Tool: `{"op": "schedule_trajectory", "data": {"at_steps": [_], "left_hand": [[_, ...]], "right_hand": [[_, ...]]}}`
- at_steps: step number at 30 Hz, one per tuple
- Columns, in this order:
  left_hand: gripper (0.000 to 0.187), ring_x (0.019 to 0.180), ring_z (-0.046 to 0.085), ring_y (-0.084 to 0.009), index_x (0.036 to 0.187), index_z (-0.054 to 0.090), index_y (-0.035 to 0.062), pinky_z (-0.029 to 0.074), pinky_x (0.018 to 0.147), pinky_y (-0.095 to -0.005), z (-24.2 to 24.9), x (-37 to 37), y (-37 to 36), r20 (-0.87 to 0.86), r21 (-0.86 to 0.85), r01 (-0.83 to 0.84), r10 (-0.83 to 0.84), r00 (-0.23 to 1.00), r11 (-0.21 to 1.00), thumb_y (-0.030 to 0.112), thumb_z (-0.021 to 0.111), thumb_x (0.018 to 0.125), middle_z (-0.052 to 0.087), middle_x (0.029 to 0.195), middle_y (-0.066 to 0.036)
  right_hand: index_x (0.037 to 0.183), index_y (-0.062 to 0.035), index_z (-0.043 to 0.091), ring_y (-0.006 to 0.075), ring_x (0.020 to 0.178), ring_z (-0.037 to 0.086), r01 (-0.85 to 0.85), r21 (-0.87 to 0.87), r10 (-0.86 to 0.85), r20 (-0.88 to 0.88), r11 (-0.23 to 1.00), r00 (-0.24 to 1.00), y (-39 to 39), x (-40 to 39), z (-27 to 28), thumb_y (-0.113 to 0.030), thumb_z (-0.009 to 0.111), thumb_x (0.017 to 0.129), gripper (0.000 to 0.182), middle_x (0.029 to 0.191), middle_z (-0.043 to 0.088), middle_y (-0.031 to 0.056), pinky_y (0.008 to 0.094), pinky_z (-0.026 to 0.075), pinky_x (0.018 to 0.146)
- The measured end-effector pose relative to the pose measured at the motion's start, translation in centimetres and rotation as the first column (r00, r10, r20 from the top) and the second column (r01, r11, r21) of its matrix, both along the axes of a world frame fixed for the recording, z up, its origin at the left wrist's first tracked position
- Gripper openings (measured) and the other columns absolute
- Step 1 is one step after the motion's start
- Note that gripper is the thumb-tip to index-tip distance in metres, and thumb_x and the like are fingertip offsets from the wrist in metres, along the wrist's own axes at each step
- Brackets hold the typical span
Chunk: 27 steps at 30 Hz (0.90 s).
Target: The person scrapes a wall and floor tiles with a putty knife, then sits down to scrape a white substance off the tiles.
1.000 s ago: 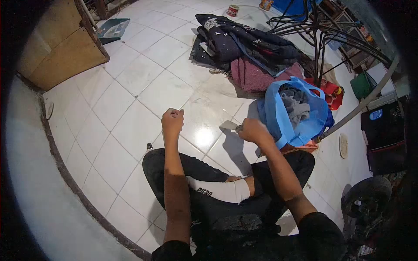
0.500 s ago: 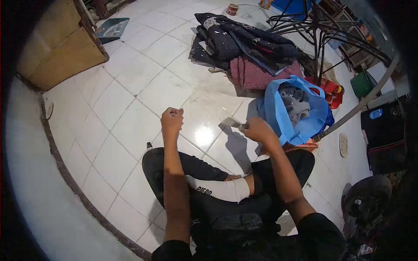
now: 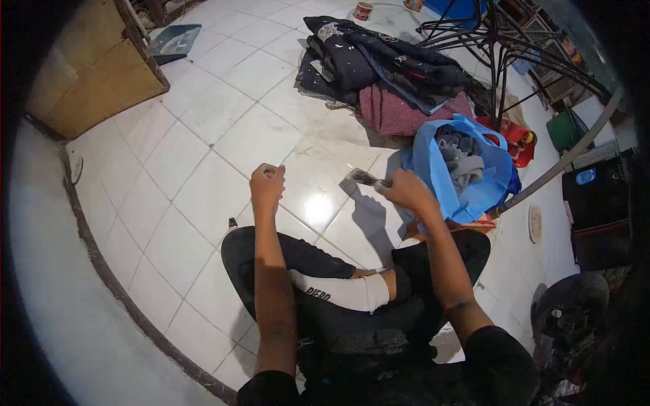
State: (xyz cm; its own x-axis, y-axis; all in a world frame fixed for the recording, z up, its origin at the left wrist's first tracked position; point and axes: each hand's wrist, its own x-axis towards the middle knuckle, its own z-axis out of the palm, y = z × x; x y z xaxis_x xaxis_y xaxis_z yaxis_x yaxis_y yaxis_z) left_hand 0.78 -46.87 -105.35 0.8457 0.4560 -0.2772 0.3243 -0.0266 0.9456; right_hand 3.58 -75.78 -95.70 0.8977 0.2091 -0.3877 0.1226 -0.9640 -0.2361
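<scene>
My right hand point(image 3: 409, 189) grips a putty knife point(image 3: 365, 178), its flat, widening blade pointing left above the tiled floor point(image 3: 223, 122). The blade looks dark and partly shiny. My left hand point(image 3: 267, 184) is raised over the tiles with its fingers curled into a fist. Whatever it may hold is hidden inside the fingers. A gap of bare tile lies between the two hands. Close beyond my right hand stands a blue bag point(image 3: 433, 166) with grey cloths point(image 3: 464, 169) in it.
Dark clothes point(image 3: 379, 57) lie piled on a maroon cloth point(image 3: 409, 111) ahead. Black metal legs point(image 3: 497, 61) stand at upper right. A dustpan point(image 3: 176, 42) lies near a wooden panel point(image 3: 101, 88) at upper left. A tin can point(image 3: 362, 11) stands at the back.
The putty knife has turned in my right hand and risen slightly, so its blade now looks darker. My left hand has hardly moved.
</scene>
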Motion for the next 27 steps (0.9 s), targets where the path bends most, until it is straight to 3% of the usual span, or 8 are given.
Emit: {"op": "schedule_trajectory", "data": {"at_steps": [5,6,9,12,18,21,22,27], "left_hand": [[0.016,0.049,0.053,-0.0114,0.081,0.06,-0.0005,0.041,0.045,-0.027,-0.1,0.5,-0.1,0.011,-0.007,-0.006,0.006,1.0,1.0,0.013,0.066,0.085,0.059,0.063,-0.007],[0.016,0.048,0.053,-0.0115,0.081,0.06,-0.0005,0.042,0.044,-0.0271,-0.6,0.6,-0.3,0.017,-0.016,-0.005,0.005,1.0,1.0,0.014,0.067,0.085,0.059,0.063,-0.007],[0.017,0.048,0.052,-0.0117,0.08,0.06,0.0001,0.041,0.042,-0.0273,-0.1,0.7,-0.5,0.009,0.0,0.018,-0.018,1.0,1.0,0.014,0.066,0.085,0.057,0.062,-0.006],[0.018,0.047,0.049,-0.0108,0.08,0.059,0.0016,0.039,0.041,-0.0271,-1.1,0.3,-0.2,-0.003,-0.03,-0.004,0.004,1.0,1.0,0.017,0.066,0.085,0.055,0.06,-0.004],[0.017,0.048,0.048,-0.0093,0.08,0.057,0.0034,0.037,0.041,-0.0263,-0.2,0.3,-0.2,0.004,-0.046,-0.02,0.02,1.0,0.999,0.017,0.066,0.086,0.054,0.062,-0.003],[0.017,0.049,0.05,-0.0095,0.081,0.058,0.0021,0.039,0.042,-0.0259,-0.8,0.8,-0.3,0.002,-0.057,-0.01,0.01,1.0,0.998,0.017,0.066,0.085,0.056,0.063,-0.004],[0.017,0.049,0.05,-0.0096,0.081,0.059,0.0018,0.039,0.042,-0.0258,-0.4,0.7,-0.4,-0.002,-0.048,0.002,-0.002,1.0,0.999,0.017,0.066,0.085,0.056,0.063,-0.004],[0.017,0.049,0.051,-0.0101,0.082,0.06,0.0014,0.041,0.042,-0.0259,-0.6,0.1,-0.2,-0.005,-0.02,0.01,-0.01,1.0,1.0,0.017,0.066,0.085,0.057,0.063,-0.005]], "right_hand": [[0.101,0.0072,0.065,0.0428,0.098,0.064,-0.054,-0.156,0.037,-0.11,0.986,0.993,0.6,-0.8,0.5,-0.039,0.06,0.081,0.05,0.104,0.065,0.0287,0.0483,0.051,0.088],[0.081,0.0021,0.071,0.0433,0.084,0.066,-0.038,-0.116,0.055,0.146,0.993,0.988,0.0,-1.0,-5.3,-0.036,0.065,0.079,0.038,0.086,0.066,0.0286,0.0495,0.052,0.079],[0.087,0.0029,0.07,0.0435,0.088,0.065,0.05,0.041,-0.055,0.12,0.998,0.991,1.7,-0.3,-7.5,-0.038,0.065,0.079,0.042,0.089,0.066,0.0293,0.049,0.051,0.082],[0.101,0.0048,0.066,0.0453,0.095,0.063,0.009,-0.017,-0.009,-0.004,1.0,1.0,0.8,0.8,-5.7,-0.041,0.06,0.081,0.051,0.1,0.066,0.0264,0.0478,0.052,0.085],[0.102,0.0019,0.066,0.0453,0.086,0.065,-0.039,-0.121,0.037,-0.022,0.992,0.999,1.4,-2.0,4.4,-0.041,0.056,0.084,0.048,0.101,0.067,0.0219,0.0496,0.052,0.083],[0.085,0.007,0.066,0.0442,0.088,0.065,-0.095,-0.131,0.099,0.028,0.987,0.995,0.8,-1.5,-3.7,-0.038,0.061,0.081,0.045,0.09,0.065,0.0303,0.0492,0.051,0.082],[0.088,0.0072,0.065,0.0453,0.088,0.064,0.027,-0.075,-0.017,0.124,0.997,0.992,0.7,-1.7,-8.5,-0.036,0.06,0.081,0.044,0.092,0.065,0.0301,0.0493,0.052,0.081],[0.096,0.0064,0.065,0.0447,0.096,0.064,0.001,-0.007,-0.001,-0.024,1.0,1.0,2.2,-0.5,-3.6,-0.041,0.057,0.085,0.049,0.096,0.065,0.0314,0.0482,0.051,0.086]]}}
